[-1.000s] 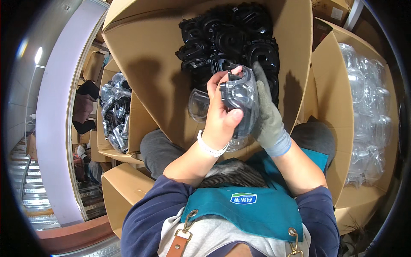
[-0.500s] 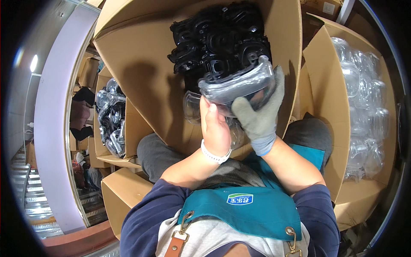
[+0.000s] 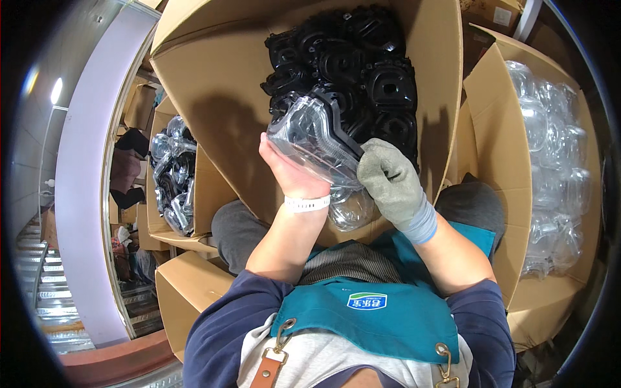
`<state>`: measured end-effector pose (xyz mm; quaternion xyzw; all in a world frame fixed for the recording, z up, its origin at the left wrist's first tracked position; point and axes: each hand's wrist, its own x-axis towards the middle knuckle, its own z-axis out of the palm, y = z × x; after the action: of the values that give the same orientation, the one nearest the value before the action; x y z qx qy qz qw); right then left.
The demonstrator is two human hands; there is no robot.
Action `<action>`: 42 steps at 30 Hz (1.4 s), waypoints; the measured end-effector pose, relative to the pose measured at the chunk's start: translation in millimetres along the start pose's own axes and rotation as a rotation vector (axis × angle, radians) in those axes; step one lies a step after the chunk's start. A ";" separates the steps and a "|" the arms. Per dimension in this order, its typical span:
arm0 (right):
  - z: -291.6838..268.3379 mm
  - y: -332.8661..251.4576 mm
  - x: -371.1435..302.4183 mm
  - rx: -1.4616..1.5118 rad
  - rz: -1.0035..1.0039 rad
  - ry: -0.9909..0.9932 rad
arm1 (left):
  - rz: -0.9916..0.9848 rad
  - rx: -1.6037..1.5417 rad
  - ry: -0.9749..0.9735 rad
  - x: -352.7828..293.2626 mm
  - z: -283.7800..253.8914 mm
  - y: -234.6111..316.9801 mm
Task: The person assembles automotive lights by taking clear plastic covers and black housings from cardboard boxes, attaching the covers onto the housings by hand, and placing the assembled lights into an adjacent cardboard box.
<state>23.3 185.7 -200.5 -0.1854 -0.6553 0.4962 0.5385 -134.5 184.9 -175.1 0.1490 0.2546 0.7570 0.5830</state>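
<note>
Both my hands hold a clear curved plastic shell (image 3: 309,134) with a black rim, tilted above the large cardboard box. My bare left hand (image 3: 294,171) supports the shell's left and lower side, its fingers partly hidden behind the plastic. At the right end, my right hand (image 3: 391,181), in a grey work glove, grips the black rim with bent fingers. Under the shell, several black plastic parts (image 3: 391,87) lie in rows inside the box. Another clear plastic shell (image 3: 350,210) rests low in the box, just below my hands.
The large cardboard box (image 3: 213,123) opens toward me between my knees. On the right stands a cardboard box (image 3: 495,129) with stacked clear plastic shells (image 3: 556,171). A smaller box on the left holds clear and black parts (image 3: 173,174). An open carton flap (image 3: 191,284) lies near my left thigh.
The shell has moved left and turned, so its black rim now shows. My left hand has shifted left with it; my gloved hand has moved lower, onto the rim's right end.
</note>
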 end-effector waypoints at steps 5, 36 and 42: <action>8.5 11.8 -7.3 0.277 0.129 0.079 | 0.048 0.032 0.120 12.1 -11.5 2.6; -4.4 -34.2 11.0 0.393 0.415 0.193 | 0.027 0.130 -0.304 13.8 -65.8 -5.8; -24.6 -22.9 10.5 0.323 0.247 -0.218 | 0.054 0.307 -0.585 24.4 -66.0 9.1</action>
<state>48.1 194.8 -177.4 -0.1206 -0.5940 0.6740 0.4224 -183.1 192.6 -226.3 0.4528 0.1834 0.6501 0.5819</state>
